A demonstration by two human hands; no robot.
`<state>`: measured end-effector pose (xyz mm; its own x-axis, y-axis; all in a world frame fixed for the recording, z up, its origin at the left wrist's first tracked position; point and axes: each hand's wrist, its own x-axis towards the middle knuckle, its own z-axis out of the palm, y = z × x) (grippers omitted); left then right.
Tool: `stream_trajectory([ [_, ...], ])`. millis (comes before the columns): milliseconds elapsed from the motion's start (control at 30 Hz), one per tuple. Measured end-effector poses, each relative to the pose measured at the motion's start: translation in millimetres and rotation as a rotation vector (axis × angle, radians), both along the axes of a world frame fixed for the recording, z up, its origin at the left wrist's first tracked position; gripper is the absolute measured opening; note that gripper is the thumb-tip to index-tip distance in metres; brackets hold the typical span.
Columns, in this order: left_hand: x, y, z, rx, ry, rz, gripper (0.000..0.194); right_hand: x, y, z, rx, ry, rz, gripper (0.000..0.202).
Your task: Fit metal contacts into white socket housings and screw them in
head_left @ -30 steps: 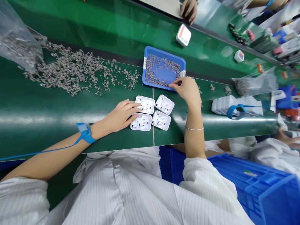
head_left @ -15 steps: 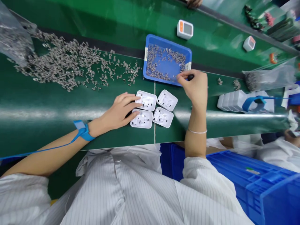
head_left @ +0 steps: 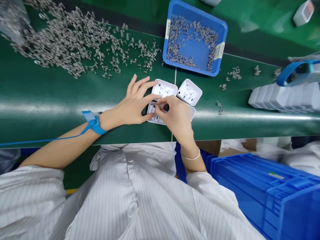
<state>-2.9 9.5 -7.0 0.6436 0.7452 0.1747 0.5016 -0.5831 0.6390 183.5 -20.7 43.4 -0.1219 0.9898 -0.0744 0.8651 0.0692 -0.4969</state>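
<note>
Bare green belt [head_left: 45,100] lies open left of the left hand [head_left: 130,106] and between the white housings [head_left: 189,91] and the stacked white shells [head_left: 282,98]; beyond, the loose metal springs [head_left: 72,43] and blue tray [head_left: 195,38] block the far side.

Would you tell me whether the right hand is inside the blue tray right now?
No, the right hand is over the white housings, well short of the blue tray.
</note>
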Motion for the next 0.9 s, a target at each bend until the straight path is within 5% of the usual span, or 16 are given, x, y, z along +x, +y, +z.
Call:
stream_trajectory([
  [167, 0, -1, 1.3, 0.018, 0.009, -0.008, 0.044, -4, 1, -3.4, -0.03, -0.095, 0.018, 0.008],
  [333, 2, -1, 5.4, -0.043, 0.011, 0.016, 0.039, -2, -15, -9.7, 0.148, -0.196, 0.16, 0.016],
  [500, 0, -1, 4.5, -0.004, 0.0, -0.01, 0.046, 15, -14, 5.8, 0.163, -0.096, 0.304, 0.026],
  [633, -3, -2, -0.7, 0.03, 0.0, -0.025, 0.052, 51, 27, 23.2, 0.227, -0.067, 0.028, 0.028],
  [733, -3, -2, -4.0, 0.055, -0.01, -0.023, 0.058, 87, 75, 19.7, 0.202, -0.191, -0.117, 0.026],
  [900, -3, -3, -5.8, 0.117, 0.018, -0.01, 0.057, 127, 136, -2.4, 0.071, -0.214, -0.091, 0.025],
])
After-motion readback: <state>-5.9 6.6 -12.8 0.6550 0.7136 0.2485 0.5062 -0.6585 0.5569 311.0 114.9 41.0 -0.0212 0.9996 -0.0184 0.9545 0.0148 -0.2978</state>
